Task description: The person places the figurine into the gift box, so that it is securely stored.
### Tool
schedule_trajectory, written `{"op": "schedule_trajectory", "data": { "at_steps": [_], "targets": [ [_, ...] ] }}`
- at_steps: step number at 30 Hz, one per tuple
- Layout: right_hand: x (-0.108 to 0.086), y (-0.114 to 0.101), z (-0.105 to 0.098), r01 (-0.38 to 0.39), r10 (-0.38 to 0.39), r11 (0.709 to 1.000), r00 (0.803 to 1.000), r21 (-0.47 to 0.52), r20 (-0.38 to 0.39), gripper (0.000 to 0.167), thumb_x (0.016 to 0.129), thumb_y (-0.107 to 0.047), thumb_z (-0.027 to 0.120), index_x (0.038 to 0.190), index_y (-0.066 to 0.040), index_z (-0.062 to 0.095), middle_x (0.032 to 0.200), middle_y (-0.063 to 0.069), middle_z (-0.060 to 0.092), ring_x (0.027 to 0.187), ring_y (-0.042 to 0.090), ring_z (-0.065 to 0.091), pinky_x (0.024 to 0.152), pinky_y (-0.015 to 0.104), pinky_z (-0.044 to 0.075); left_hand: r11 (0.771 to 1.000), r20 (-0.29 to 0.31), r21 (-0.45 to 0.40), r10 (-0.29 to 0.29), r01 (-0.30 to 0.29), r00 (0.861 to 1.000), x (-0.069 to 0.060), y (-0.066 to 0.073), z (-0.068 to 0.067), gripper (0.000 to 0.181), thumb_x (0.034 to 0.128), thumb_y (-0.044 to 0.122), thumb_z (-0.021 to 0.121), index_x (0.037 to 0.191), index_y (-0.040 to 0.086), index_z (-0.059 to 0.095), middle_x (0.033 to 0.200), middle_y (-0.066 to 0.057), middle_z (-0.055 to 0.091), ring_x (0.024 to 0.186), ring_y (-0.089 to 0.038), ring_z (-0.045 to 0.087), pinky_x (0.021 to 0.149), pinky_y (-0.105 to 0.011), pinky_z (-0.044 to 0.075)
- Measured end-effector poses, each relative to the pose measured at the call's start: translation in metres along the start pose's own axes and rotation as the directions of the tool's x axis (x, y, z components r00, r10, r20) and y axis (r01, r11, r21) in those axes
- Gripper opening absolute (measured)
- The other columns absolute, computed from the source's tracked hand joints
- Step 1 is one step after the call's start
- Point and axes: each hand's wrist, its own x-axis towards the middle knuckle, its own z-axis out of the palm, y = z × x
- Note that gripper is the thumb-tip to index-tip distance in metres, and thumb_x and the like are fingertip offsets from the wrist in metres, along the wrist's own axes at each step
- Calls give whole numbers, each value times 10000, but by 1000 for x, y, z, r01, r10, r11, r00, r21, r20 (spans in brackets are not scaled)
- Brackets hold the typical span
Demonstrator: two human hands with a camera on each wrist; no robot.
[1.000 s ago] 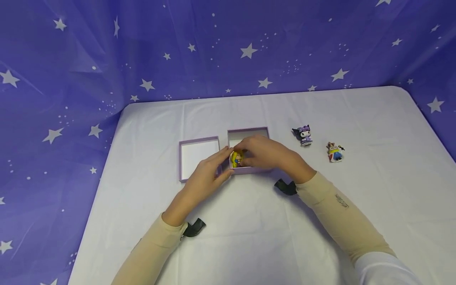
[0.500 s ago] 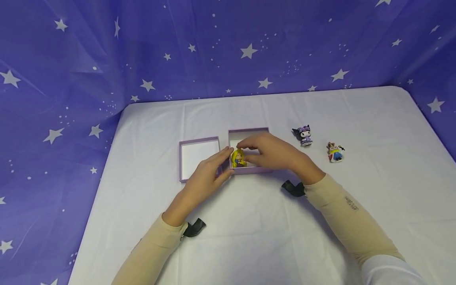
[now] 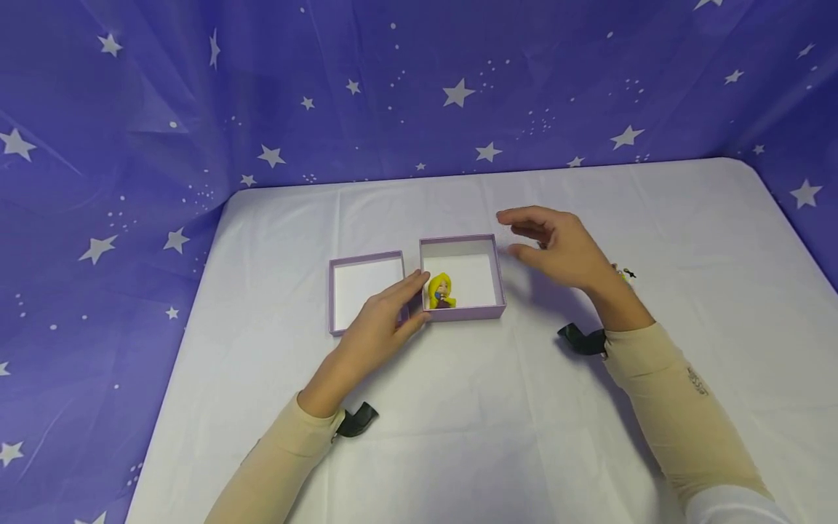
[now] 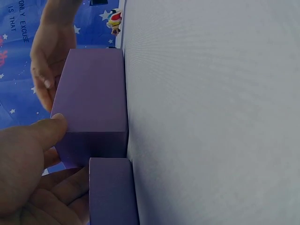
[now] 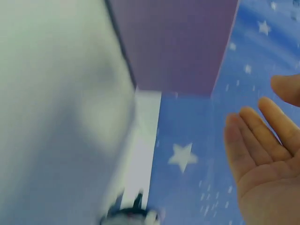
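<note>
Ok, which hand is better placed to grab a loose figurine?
Probably the right hand: it holds nothing and is nearer the loose figurines, while the left hand touches the deeper box.

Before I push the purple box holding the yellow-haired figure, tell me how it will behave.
The purple box will probably keep its shape, looking crisp and straight-sided. It seems unlikely to tip, sitting flat and wider than tall. The yellow-haired figure may slide, with space beside it.

Free room in box [image 3: 473, 314], right of figurine [image 3: 442, 291]
</note>
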Motion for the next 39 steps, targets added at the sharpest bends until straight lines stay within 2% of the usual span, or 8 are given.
{"op": "schedule_trajectory", "data": {
  "at_steps": [2,4,7,11,18,22,30,39],
  "targets": [
    [-2,16,-10,-44,43,999,999,-21,-33,456,853,19,700,1292,-70,618,1346,69,580,1235,235,541,1059,373,414,1000,1,4,0,0,1000,0,0,0,614,933,239,683,1471,78,434,1484,-128,428,1365,-217,396,1115,-353,335],
    [-4,28,-20,-82,77,993,995,-85,-61,498,844,-3,719,1316,-111,604,1392,19,542,1284,215,495,1082,354,387,1000,0,6,2,-2,1000,0,0,0,614,933,239,684,1470,76,434,1483,-133,430,1365,-218,396,1114,-354,336],
    [-9,36,-34,-121,110,972,992,-202,-64,542,841,-29,719,1354,-120,571,1451,24,481,1320,303,448,1096,433,363,1000,-6,4,6,-6,1000,0,0,0,609,932,235,685,1464,66,442,1478,-137,436,1365,-217,398,1113,-355,337],
    [-16,43,-46,-160,167,931,986,-328,-7,598,833,-51,700,1400,-110,520,1483,76,438,1307,426,419,1061,572,344,1000,-10,1,3,-3,1000,0,0,0,603,929,231,689,1458,67,451,1477,-129,439,1362,-208,401,1113,-345,336],
    [-23,48,-54,-183,280,866,949,-465,147,676,798,-47,721,1422,-48,463,1476,198,409,1356,408,343,1083,594,283,1000,-9,1,6,-6,1000,-1,0,1,616,925,233,694,1464,73,443,1478,-137,436,1363,-214,399,1114,-349,335],
    [-25,49,-56,-182,305,850,935,-495,181,683,776,-8,702,1416,-44,469,1465,209,415,1352,414,338,1081,599,281,1000,-7,3,6,-6,1000,-1,0,1,614,928,239,690,1465,76,441,1477,-142,439,1365,-214,397,1115,-352,333],
    [-25,53,-53,-144,262,841,952,-521,160,583,804,20,697,1360,-31,526,1405,221,476,1332,429,367,1086,585,286,1000,-1,7,-1,1,1000,0,1,0,613,929,231,689,1467,76,440,1477,-144,438,1364,-215,398,1115,-349,332],
    [-20,54,-50,-171,286,830,947,-532,143,584,804,-59,758,1345,-29,538,1385,228,483,1303,425,395,1077,586,298,1000,-8,4,7,-7,1000,-1,1,1,608,931,236,686,1463,68,443,1473,-149,443,1362,-222,402,1111,-355,339]
  ]
}}
